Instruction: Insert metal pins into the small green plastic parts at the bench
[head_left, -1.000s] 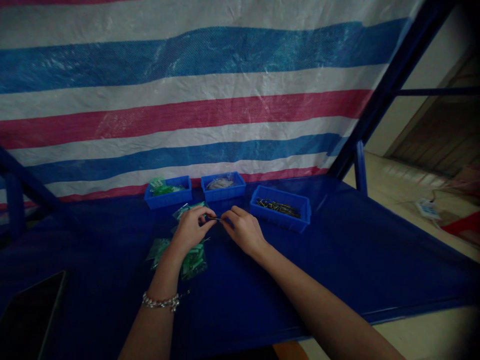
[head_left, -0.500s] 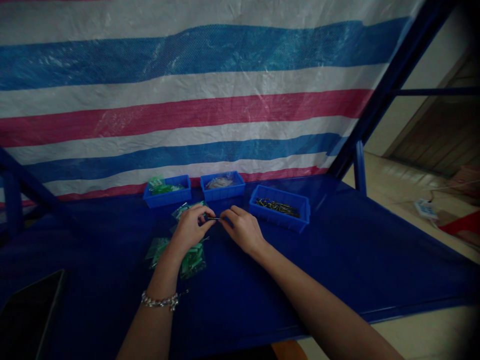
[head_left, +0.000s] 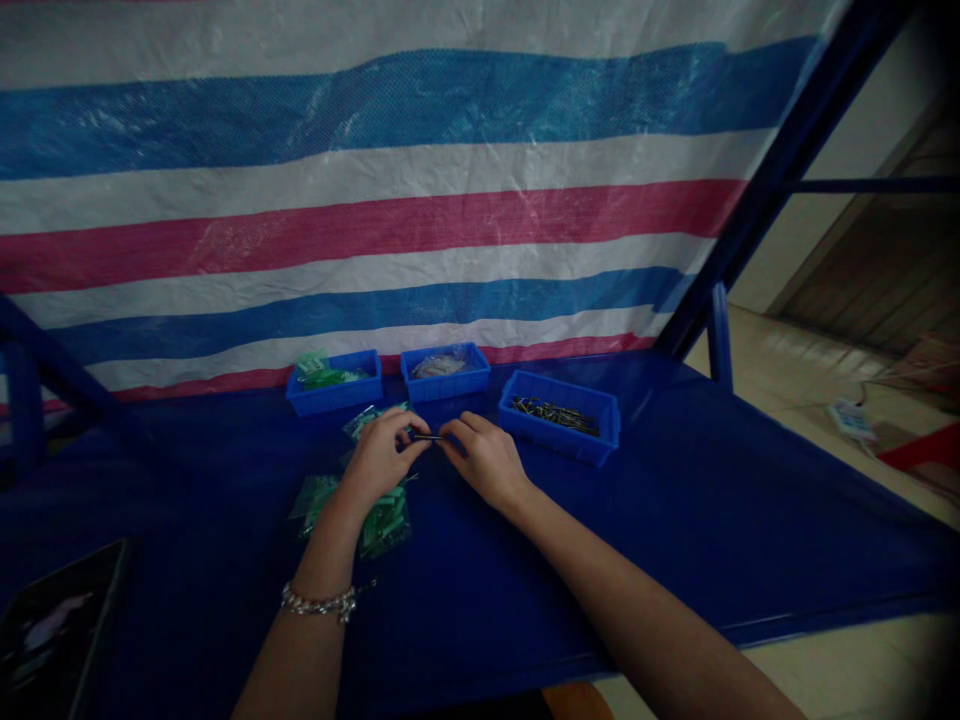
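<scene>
Evidently for steadiness, the left hand (head_left: 384, 448) and right hand (head_left: 484, 455) pinch a thin rod (head_left: 425, 436) from opposite ends; a blue bin (head_left: 551, 437) sits within easy reach.

Tarp (head_left: 375, 225): horizontal stripes, blue, white, pinkish red
Worktop (head_left: 675, 530): deep blue
Left bin (head_left: 337, 402): blue, green packets (head_left: 326, 378)
Middle bin (head_left: 454, 386): blue, whitish pieces (head_left: 440, 366)
Right bin (head_left: 551, 438): blue, black and brassy rods (head_left: 555, 414)
Held rod (head_left: 426, 436): dark
Loose bags (head_left: 386, 525): clear, green contents
Bracelet (head_left: 319, 603): silvery
Phone (head_left: 60, 635): dark screen, pale patches
</scene>
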